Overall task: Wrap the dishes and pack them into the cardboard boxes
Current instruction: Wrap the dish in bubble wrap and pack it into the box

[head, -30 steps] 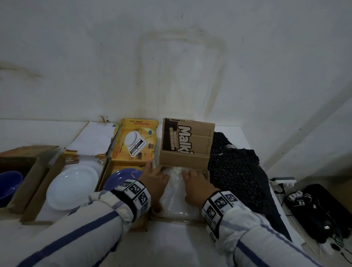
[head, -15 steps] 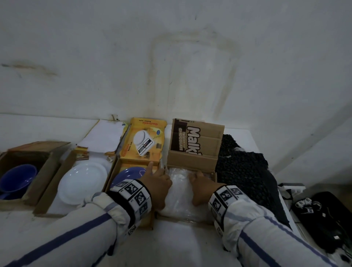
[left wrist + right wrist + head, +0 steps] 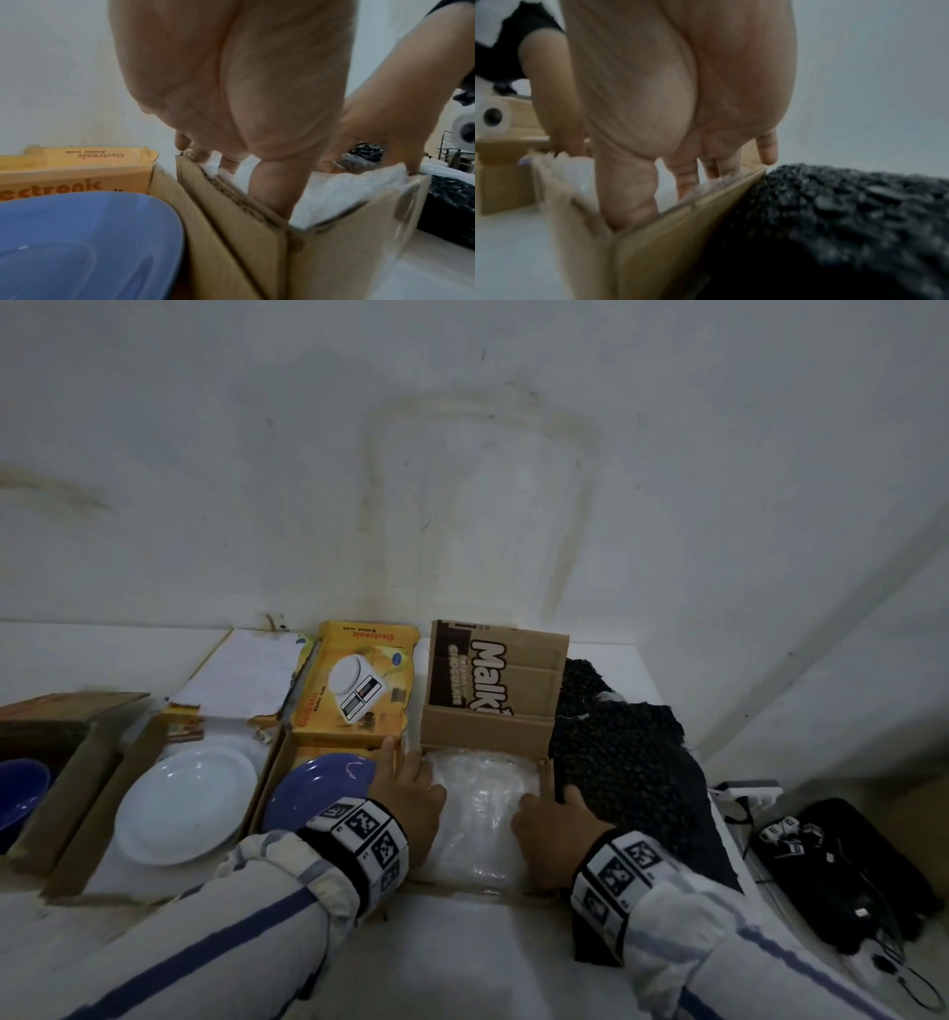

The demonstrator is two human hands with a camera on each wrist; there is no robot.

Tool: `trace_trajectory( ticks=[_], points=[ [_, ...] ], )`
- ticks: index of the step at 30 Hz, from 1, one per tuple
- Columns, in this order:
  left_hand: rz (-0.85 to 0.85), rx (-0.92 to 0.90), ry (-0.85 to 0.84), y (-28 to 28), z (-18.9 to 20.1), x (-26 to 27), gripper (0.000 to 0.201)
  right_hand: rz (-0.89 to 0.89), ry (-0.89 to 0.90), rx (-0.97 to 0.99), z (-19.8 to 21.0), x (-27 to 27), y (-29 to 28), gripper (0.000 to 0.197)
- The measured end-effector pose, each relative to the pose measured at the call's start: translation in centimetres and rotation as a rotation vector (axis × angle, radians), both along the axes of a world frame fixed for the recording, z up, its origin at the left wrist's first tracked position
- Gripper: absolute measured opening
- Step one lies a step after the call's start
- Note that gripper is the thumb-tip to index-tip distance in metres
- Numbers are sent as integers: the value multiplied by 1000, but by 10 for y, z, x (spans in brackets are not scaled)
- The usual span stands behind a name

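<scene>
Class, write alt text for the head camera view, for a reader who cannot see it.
Both hands, left hand and right hand, reach into an open Malki cardboard box onto a clear plastic-wrapped bundle. To the left, a blue plate and a white plate lie unwrapped in other boxes; black bubble wrap lies to the right.

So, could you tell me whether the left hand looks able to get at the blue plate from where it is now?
Probably yes: the blue plate lies uncovered in the open box just beside the left hand, with only a low cardboard wall between.
</scene>
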State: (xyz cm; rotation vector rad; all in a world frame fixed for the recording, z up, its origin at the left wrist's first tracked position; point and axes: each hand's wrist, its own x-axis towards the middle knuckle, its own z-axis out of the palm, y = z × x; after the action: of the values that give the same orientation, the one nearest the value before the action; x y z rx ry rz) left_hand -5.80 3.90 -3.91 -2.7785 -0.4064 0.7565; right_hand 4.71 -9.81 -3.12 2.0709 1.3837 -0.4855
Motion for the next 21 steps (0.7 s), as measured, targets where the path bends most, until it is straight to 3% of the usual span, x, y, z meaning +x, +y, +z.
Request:
trace_trajectory(
  ticks=[5, 9, 11, 14, 16, 21],
  points=[
    [60, -112, -78, 6, -12, -5, 73, -20, -11, 102, -8, -5, -4, 34],
    [44, -189, -117, 12, -10, -12, 73, -93, 161, 6, 10, 13, -4, 33],
    [56, -237, -95, 15, -4, -15, 72, -137, 217, 47, 23, 20, -1, 33],
    [112, -296, -137, 21, 0, -20, 73, -94, 133, 117, 27, 24, 2, 29],
    [132, -312, -203, 24, 0, -23, 69, -39, 100, 44, 19, 20, 2, 28],
    [-31, -242, -178, 21, -5, -23, 61, -129, 174, -39, 17, 24, 9, 31]
  ],
)
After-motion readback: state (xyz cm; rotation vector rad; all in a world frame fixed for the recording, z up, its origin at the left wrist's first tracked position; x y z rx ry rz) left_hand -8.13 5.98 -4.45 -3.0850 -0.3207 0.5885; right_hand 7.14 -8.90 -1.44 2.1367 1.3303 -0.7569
